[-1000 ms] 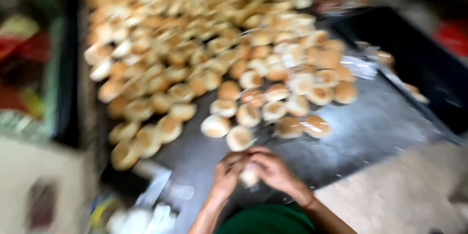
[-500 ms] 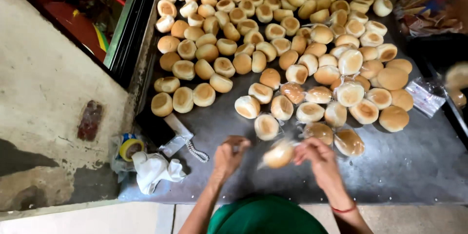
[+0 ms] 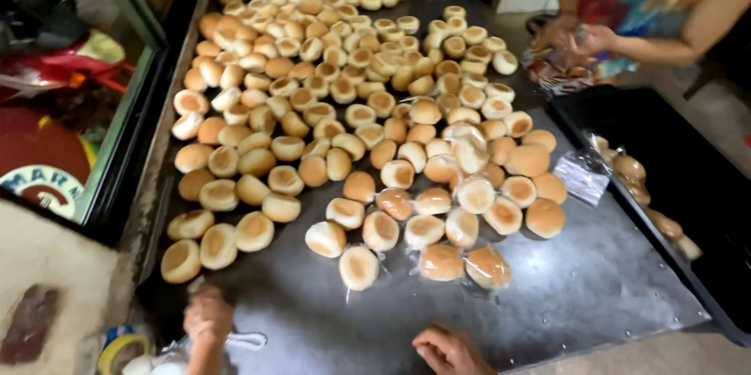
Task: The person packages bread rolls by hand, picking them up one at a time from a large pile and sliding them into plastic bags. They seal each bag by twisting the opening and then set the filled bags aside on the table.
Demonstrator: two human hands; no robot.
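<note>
Both of the person's hands sit at the very near edge of the dark metal tabletop, low in the view. The left hand is curled over a bunch of clear plastic bags at the near left corner, fingers bent down onto them, though I cannot tell whether it truly grips them or only rests there. The right hand lies flat on the bare metal with fingers spread and nothing in it. Nearest to that hand are two wrapped buns (each in a thin clear bag, side by side), and just left of them an unwrapped bun standing alone at the front of the heap. Behind these spreads a great mass of round bread buns, golden on top and pale at the rims, crowded edge to edge and running all the way to the far end of the tabletop. By the left hand, off the corner, a roll of yellow tape stands beside something white. To the right a black tray holds a few bagged buns along its near wall, with a loose clear bag lying just beside it. At the far right another person's hands are busy with a bag.
</note>
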